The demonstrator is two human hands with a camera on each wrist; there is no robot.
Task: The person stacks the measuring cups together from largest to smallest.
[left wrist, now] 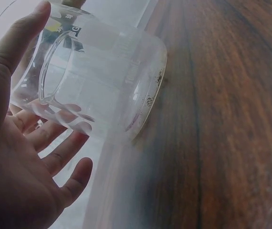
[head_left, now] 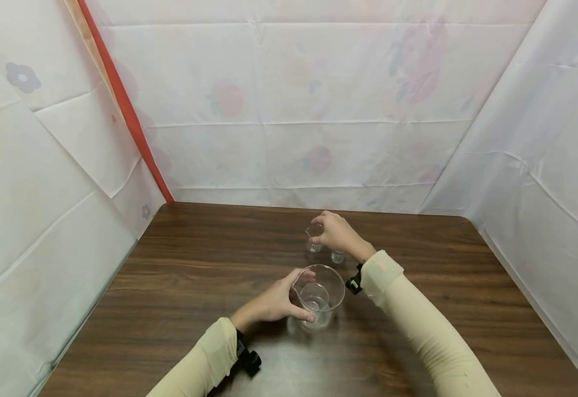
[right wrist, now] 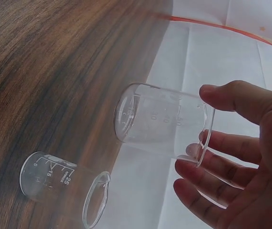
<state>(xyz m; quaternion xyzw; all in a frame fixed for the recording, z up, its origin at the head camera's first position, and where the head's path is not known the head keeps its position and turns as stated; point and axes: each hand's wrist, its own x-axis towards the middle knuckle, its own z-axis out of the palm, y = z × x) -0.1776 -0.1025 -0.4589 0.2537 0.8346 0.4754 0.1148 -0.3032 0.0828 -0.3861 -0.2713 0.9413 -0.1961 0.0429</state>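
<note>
My left hand curves around the side of a large glass beaker, thumb on the near side and fingers on the far side. A smaller beaker stands inside it. The large beaker's base is right at the tabletop. Farther back, my right hand pinches a small clear beaker at its rim, between thumb and fingers. Beside it, under the right wrist, an even smaller beaker with white "25" and "15" markings stands upright on the table.
The dark wood-grain table has rounded back corners. White patterned sheets hang along the back and both sides. A red strip runs down the back left corner.
</note>
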